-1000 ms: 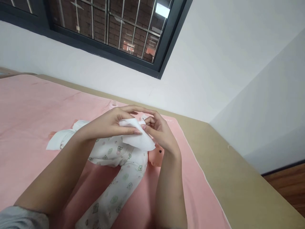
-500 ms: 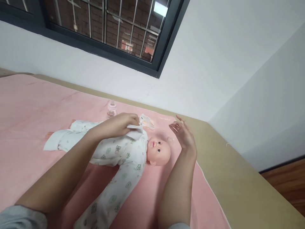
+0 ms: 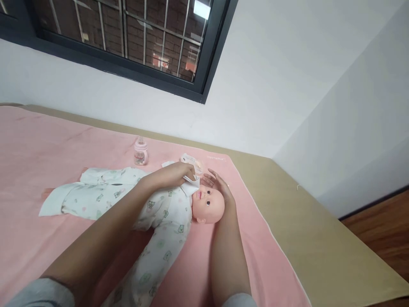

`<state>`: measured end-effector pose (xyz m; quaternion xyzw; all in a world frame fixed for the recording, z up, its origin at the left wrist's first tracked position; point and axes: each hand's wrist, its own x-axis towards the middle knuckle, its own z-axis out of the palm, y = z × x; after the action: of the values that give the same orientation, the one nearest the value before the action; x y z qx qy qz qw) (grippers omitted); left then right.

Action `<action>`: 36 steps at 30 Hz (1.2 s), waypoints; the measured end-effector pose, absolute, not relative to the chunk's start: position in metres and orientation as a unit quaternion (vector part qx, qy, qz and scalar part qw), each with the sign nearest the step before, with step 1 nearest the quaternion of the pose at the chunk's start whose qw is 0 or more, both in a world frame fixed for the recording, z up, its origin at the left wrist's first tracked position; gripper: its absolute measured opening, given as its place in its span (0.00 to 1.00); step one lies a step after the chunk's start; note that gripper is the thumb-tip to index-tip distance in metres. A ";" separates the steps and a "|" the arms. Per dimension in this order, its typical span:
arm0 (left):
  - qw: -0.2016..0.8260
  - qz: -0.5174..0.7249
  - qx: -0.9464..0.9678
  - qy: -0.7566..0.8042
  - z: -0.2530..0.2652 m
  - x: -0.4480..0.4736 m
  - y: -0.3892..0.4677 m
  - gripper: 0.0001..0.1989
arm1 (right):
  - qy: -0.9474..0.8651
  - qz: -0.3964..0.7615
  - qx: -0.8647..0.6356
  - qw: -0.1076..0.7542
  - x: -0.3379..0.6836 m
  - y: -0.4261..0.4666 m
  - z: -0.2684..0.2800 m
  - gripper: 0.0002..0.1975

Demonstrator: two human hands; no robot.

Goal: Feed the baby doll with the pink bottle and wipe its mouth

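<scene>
A baby doll (image 3: 209, 205) in a white printed sleepsuit (image 3: 169, 217) lies on its back, its head toward the right. My left hand (image 3: 179, 172) is closed on a folded white tissue (image 3: 191, 184), held at the doll's chin and neck. Beside the far side of the doll's head, my right hand (image 3: 220, 185) has its fingers stretched out and apart; the palm is at the head, though I cannot tell how firmly it touches. Part of the doll's far arm is hidden behind my left hand.
A pink baby bottle (image 3: 141, 152) stands beyond the doll. A clear-and-white packet (image 3: 191, 161) lies near my left hand. The pink blanket (image 3: 255, 256) covers much of the tan surface (image 3: 287, 221), with a wall and barred window (image 3: 143, 38) behind.
My right hand has come down and left to the far side of the doll's head. My left hand has brought the tissue closer to the doll's chin. The view has shifted slightly.
</scene>
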<state>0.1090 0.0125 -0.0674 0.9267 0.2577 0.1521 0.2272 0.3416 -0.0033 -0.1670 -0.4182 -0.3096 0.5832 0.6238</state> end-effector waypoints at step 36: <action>0.190 0.170 0.950 0.180 -0.079 0.111 0.012 0.18 | -0.308 0.558 -0.417 0.648 0.345 0.022 -0.201 0.18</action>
<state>0.1113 0.0122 -0.0793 0.9499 0.1803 0.1702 0.1903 0.3451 0.0220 -0.2009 -0.4173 -0.3077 0.5581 0.6479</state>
